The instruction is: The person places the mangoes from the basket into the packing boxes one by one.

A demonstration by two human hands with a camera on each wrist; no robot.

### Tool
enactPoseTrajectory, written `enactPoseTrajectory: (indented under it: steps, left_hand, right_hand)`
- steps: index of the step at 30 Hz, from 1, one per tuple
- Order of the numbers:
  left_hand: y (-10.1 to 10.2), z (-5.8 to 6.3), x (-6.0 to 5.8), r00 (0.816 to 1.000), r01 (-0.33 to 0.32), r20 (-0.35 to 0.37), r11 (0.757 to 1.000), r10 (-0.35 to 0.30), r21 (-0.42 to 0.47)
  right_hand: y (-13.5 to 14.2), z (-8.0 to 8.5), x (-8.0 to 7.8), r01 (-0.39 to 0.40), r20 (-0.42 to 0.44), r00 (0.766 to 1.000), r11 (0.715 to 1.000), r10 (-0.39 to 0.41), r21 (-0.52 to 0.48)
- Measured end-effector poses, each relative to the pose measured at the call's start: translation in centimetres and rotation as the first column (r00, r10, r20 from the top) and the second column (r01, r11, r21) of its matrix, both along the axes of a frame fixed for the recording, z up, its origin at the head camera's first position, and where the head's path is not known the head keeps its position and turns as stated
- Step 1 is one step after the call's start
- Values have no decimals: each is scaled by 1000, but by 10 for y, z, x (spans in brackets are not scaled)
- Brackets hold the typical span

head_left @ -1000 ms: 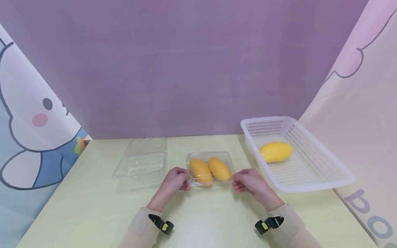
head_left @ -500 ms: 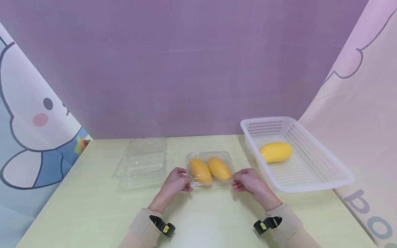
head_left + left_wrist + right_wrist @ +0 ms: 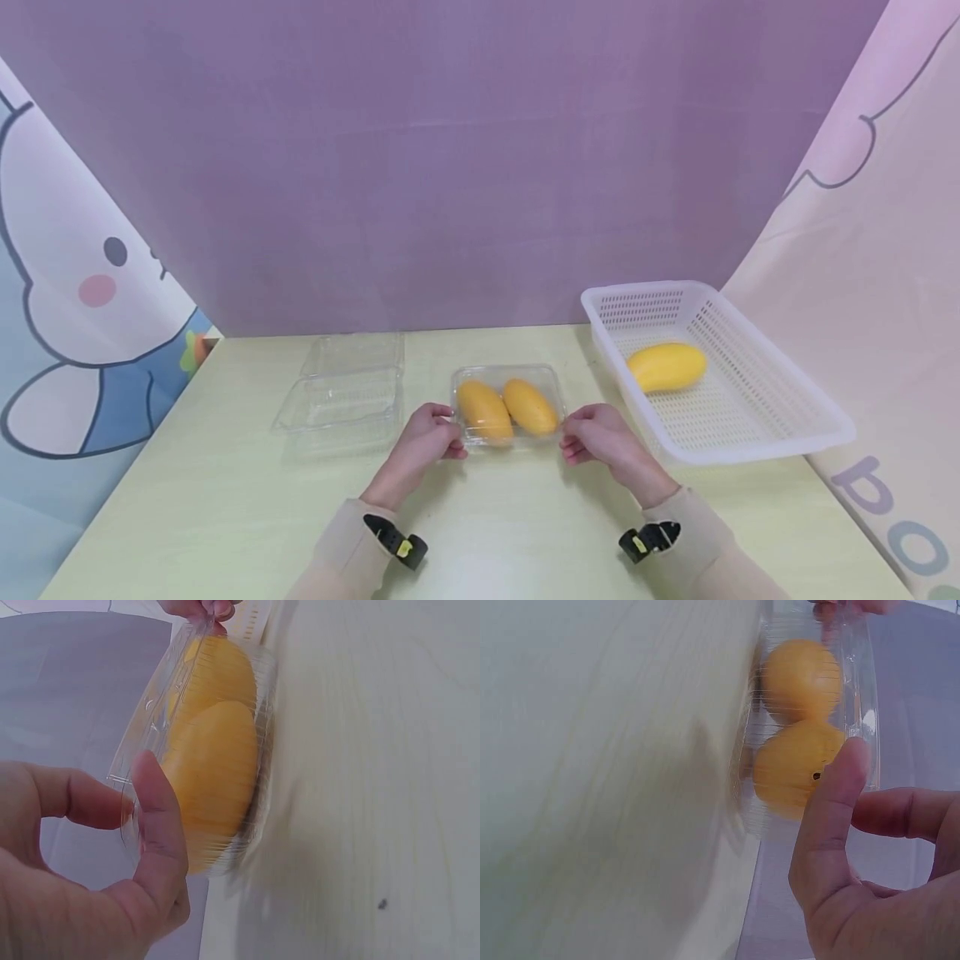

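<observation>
Box (image 3: 495, 375), clear plastic, lid seemingly down, sits mid-tabletop (image 3: 517, 517), forward of my wrists, left mango (image 3: 483, 410) and right mango (image 3: 530, 407) inside. Long axis runs left to right, roughly parallel to the tabletop's back edge. My left fingers (image 3: 161, 825) pinch the near left corner, thumb and forefinger either side of the rim; my right fingers (image 3: 829, 806) pinch the near right corner likewise. Neither set is nearer: box lies between them, its body reaching toward the back edge. Judgement: any further move hinges on that even two-corner hold. Whether the rims are snapped together, cannot tell. Toward back left corner, open container (image 3: 345, 400); toward back right corner, white basket (image 3: 750, 454) with yellow fruit (image 3: 667, 367).
</observation>
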State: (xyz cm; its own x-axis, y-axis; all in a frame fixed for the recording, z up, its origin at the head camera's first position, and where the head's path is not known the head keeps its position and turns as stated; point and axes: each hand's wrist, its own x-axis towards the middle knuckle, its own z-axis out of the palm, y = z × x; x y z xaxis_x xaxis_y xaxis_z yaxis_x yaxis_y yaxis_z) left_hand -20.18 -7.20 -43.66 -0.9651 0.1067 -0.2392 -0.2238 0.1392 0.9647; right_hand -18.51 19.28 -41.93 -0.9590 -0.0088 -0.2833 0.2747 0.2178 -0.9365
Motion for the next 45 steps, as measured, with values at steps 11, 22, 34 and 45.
enactPoseTrajectory:
  steps: [11,22,34,45]
  left_hand:
    - [3,0,0,1000,-31,4,1000,31,5]
    - [5,-2,0,997,-71,7,997,71,-4]
    - [7,-4,0,997,-77,9,997,77,-20]
    - [8,-4,-1,997,-80,-3,997,80,-3]
  right_hand:
    - [-2,3,-1,-28,-33,999,994,32,106]
    - [-4,37,0,-157,-43,976,835,211,527]
    - [14,86,-8,-130,-151,905,595,399,793]
    - [51,100,-31,-62,-227,822,477,523,877]
